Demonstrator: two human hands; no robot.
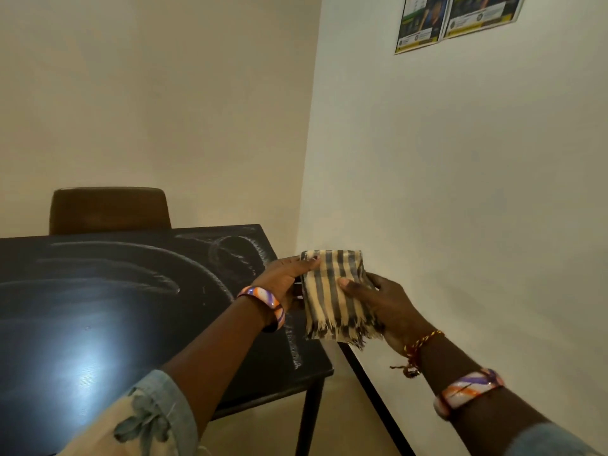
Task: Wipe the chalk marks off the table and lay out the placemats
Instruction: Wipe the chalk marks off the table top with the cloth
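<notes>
A folded cloth (329, 284) with cream and grey stripes and a frayed lower edge is held in the air just past the table's right edge. My left hand (286, 278) grips its left side, fingers along the top corner. My right hand (385, 304) holds its right side, thumb pressed on the front. The black table (98, 307) lies at the left and bears white chalk marks (230, 255), curved smears across the top and right side. No placemats are in view.
A dark brown chair (108, 209) stands behind the table against the beige wall. A white wall (460, 192) runs close along the right, with two posters (457, 18) high up. A black skirting line (371, 390) follows the floor. A bright light glare sits on the tabletop.
</notes>
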